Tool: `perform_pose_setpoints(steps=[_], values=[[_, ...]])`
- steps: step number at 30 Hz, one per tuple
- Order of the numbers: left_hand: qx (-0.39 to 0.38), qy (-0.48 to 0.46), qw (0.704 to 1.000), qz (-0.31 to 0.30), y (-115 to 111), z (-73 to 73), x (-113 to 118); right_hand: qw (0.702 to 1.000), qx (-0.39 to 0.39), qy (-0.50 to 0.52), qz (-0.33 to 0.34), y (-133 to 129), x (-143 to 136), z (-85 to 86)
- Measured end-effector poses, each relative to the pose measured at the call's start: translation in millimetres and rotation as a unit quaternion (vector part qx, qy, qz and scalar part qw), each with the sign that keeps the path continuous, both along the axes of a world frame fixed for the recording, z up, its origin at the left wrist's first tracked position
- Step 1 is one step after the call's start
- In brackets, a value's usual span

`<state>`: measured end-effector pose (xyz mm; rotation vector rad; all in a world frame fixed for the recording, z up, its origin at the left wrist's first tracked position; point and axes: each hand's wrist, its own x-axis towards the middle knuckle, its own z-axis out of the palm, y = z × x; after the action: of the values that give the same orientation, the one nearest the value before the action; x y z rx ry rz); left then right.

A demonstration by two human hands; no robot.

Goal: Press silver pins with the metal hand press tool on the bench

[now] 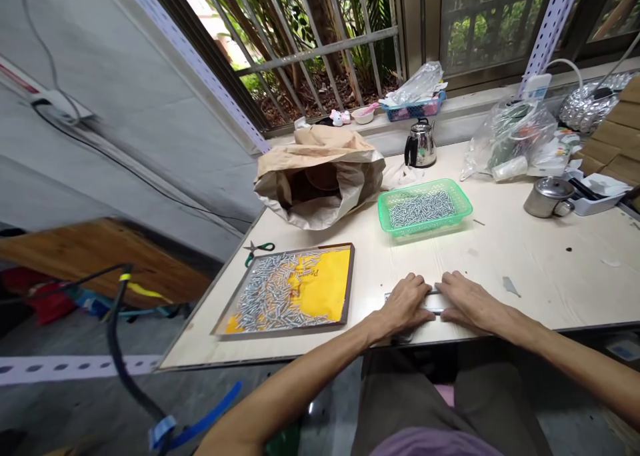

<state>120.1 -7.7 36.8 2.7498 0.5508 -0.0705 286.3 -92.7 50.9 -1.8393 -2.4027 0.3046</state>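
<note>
Near the table's front edge, a small flat metallic piece (434,302) lies between my two hands. My left hand (406,303) grips its left end, with the thumb along the near side and the fingers over the far side. My right hand (467,301) holds the right end in the same way. Both palms hide much of the piece. To the left is a shallow tray (350,279) with a yellow sheet (327,283) and many small silvery screw-like parts (270,296). A green plastic basket (425,228) beyond my hands holds more such parts.
An open brown paper bag (320,156) stands behind the tray, near green-handled scissors (258,248). Farther back are a metal kettle (423,144) and a clear plastic bag (505,136). A lidded metal cup (547,197) is at the right.
</note>
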Motion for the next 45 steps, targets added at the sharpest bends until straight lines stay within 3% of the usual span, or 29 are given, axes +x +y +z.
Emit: perform_pose_setpoints(steps=[7, 13, 18, 21, 24, 26, 29, 31, 33, 35, 36, 38, 39, 40, 43, 45], values=[[-0.014, -0.018, 0.998, 0.052, -8.5, -3.9, 1.5, 0.997, 0.072, 0.020, 0.003, -3.6, -3.0, -26.8], [0.038, -0.091, 0.991, 0.095, -28.5, -17.9, -7.1, 0.995, 0.023, 0.094, 0.034, 3.9, 20.0, -14.6], [0.047, -0.170, 0.983, 0.044, -74.1, -35.1, -11.0, 0.998, 0.034, 0.056, -0.004, 23.0, 27.9, -11.7], [0.006, -0.183, 0.982, 0.055, -88.0, -34.0, -6.8, 0.997, 0.064, -0.011, -0.040, 41.7, 19.8, -10.1], [-0.039, -0.189, 0.979, 0.064, -84.8, -26.7, -4.0, 0.992, 0.087, -0.051, -0.074, 58.0, 1.5, -2.9], [-0.055, -0.198, 0.977, 0.057, -80.6, -23.6, -4.1, 0.995, 0.085, -0.056, -0.021, 61.4, -17.9, 2.8], [-0.048, -0.213, 0.975, 0.040, -86.3, -28.5, -7.3, 0.984, 0.056, -0.028, 0.169, 54.5, -51.4, 8.0], [-0.026, -0.222, 0.975, -0.006, -98.5, -37.9, -12.3, 0.964, 0.053, -0.008, 0.260, 47.5, -68.3, 6.3], [0.001, -0.225, 0.971, -0.081, -108.7, -48.0, -21.9, 0.950, 0.078, 0.000, 0.301, 44.4, -77.6, -1.0], [0.022, -0.218, 0.970, -0.106, -106.8, -51.8, -40.2, 0.945, 0.113, 0.001, 0.308, 46.5, -82.6, -13.0], [0.032, -0.211, 0.974, -0.079, -99.4, -49.2, -53.4, 0.945, 0.128, 0.004, 0.302, 48.7, -84.7, -19.5], [0.063, -0.188, 0.978, 0.057, -71.8, -34.2, -87.4, 0.948, 0.148, 0.032, 0.281, 52.8, -88.6, -28.9], [0.089, -0.167, 0.966, 0.178, -52.9, -23.1, -106.5, 0.949, 0.155, 0.058, 0.267, 54.5, -89.5, -30.1], [0.116, -0.144, 0.934, 0.305, -31.7, -11.2, -125.6, 0.950, 0.163, 0.090, 0.249, 56.4, -88.8, -28.0], [0.154, -0.125, 0.887, 0.417, 32.4, 19.3, -172.7, 0.943, 0.216, 0.189, 0.170, 67.9, -72.5, -2.0], [0.149, -0.062, 0.850, 0.501, 65.5, 29.1, -190.1, 0.928, 0.280, 0.224, 0.104, 82.3, -49.3, 24.3]])
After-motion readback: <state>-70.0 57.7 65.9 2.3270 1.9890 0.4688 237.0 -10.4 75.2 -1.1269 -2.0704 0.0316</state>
